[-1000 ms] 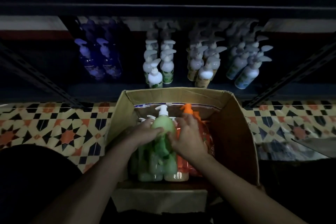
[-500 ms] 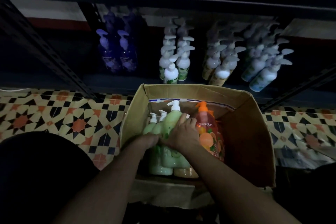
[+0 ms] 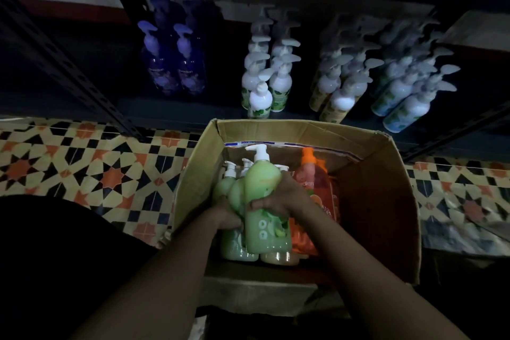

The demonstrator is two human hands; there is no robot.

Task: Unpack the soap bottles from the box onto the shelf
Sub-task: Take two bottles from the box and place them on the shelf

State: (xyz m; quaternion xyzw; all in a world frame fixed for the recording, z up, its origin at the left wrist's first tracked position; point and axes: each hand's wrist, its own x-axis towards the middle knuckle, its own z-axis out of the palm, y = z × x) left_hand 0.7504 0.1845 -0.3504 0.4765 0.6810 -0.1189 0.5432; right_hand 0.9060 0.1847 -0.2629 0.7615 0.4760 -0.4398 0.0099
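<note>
An open cardboard box (image 3: pixel 386 201) stands on the floor in front of the dark shelf (image 3: pixel 179 116). Inside it are several green pump bottles (image 3: pixel 229 190) on the left and orange pump bottles (image 3: pixel 311 174) on the right. My right hand (image 3: pixel 284 196) grips one green soap bottle (image 3: pixel 265 232) round its middle; it stands higher than the others. My left hand (image 3: pixel 229 215) reaches down beside it among the other green bottles, fingers curled round one of them, partly hidden.
The shelf holds two purple pump bottles (image 3: pixel 176 69) at left, white bottles (image 3: pixel 262 85) in the middle and more white bottles (image 3: pixel 386 83) at right. Bare shelf lies left of the purple ones. A slanted metal upright (image 3: pixel 69 69) and patterned floor tiles (image 3: pixel 96 174) flank the box.
My right hand has closed round the green bottle and raised it a little above its neighbours. My left hand has slid lower among the other green bottles. The view has shifted left.
</note>
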